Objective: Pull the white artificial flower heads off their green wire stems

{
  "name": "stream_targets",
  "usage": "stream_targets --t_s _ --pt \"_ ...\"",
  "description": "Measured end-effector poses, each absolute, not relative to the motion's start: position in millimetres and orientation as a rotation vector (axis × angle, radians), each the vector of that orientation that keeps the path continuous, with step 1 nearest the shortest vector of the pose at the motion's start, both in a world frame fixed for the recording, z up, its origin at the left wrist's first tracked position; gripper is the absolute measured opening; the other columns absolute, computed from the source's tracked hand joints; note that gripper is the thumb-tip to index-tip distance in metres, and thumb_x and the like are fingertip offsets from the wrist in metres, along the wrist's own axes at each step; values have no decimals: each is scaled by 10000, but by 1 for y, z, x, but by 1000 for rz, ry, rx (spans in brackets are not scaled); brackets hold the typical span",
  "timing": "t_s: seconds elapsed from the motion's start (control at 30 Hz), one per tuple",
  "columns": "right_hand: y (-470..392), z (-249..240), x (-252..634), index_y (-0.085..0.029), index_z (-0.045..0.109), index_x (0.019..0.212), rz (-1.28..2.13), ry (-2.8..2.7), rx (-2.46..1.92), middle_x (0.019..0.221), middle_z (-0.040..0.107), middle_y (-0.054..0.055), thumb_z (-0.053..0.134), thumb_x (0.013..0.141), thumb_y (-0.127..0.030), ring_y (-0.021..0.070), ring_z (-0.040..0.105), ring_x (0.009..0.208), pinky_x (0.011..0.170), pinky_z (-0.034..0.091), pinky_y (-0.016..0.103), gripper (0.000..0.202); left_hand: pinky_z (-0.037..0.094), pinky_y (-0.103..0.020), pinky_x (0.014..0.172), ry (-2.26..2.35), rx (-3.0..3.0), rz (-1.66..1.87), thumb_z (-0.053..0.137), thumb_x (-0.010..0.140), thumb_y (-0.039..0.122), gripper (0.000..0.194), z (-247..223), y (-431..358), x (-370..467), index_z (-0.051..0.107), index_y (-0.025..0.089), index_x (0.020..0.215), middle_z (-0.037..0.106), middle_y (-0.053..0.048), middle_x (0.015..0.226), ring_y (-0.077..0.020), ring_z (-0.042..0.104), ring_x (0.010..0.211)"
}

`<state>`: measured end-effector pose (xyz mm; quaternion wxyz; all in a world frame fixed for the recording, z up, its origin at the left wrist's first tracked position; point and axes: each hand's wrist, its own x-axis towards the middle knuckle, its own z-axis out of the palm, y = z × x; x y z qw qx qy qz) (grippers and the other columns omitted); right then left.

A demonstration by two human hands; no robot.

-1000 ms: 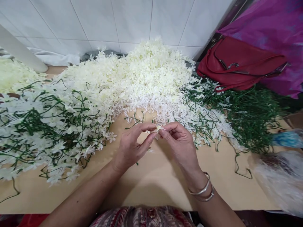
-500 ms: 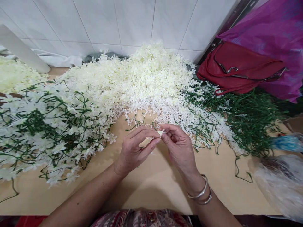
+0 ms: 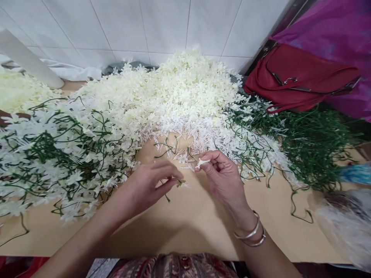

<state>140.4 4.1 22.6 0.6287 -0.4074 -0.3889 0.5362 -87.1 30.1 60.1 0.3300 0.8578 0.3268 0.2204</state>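
Note:
My right hand (image 3: 224, 173) pinches a small white artificial flower petal piece (image 3: 203, 163) between thumb and forefinger. To its left, my left hand (image 3: 156, 181) is slightly blurred, its thumb and forefinger tips meeting around a thin green artificial stem (image 3: 181, 181) with a white stamen tip. That stem's lower end shows below the thumb, close over the table. Just beyond the hands lie a few loose green stems (image 3: 189, 154) and white stamens. A large heap of pale cream petal pieces (image 3: 188, 85) rises behind them, with a band of white stamens (image 3: 199, 135) along its front.
Assembled white flowers on green stems (image 3: 66, 146) are piled at left, beside a white roll (image 3: 34, 61). To the right are bare green stems (image 3: 315, 143), a red handbag (image 3: 307, 77), a purple bag (image 3: 333, 31) and clear plastic (image 3: 342, 227). White tiles back the wooden table (image 3: 197, 227).
My left hand has let go of the white petal piece and moved left and down to the green stem. The right hand keeps the petal piece. The view has shifted slightly.

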Motion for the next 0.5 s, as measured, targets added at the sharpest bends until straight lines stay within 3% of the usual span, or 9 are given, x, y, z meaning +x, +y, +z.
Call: stream_targets --t_s 0.13,0.33,0.5 --pt "4 23 143 -235 736 829 1262 -843 -920 862 714 -31 888 809 -337 88 699 672 722 558 220 184 484 -320 878 757 2456 306 617 1006 162 152 42 19 -105 733 224 1082 716 -52 1164 -210 660 1050" --pt "5 27 141 -235 718 824 1312 -811 -883 935 724 -13 898 795 -345 105 690 762 802 559 256 213 475 -342 963 645 2368 383 616 1028 260 165 32 21 -101 746 208 940 758 -41 1015 -207 668 1020" --pt "6 29 143 -230 697 790 1391 -726 -922 865 689 -28 942 731 -357 81 600 636 690 517 244 283 551 -234 769 713 1827 577 669 1000 310 149 33 23 -86 758 191 1014 784 -41 921 -151 737 851"
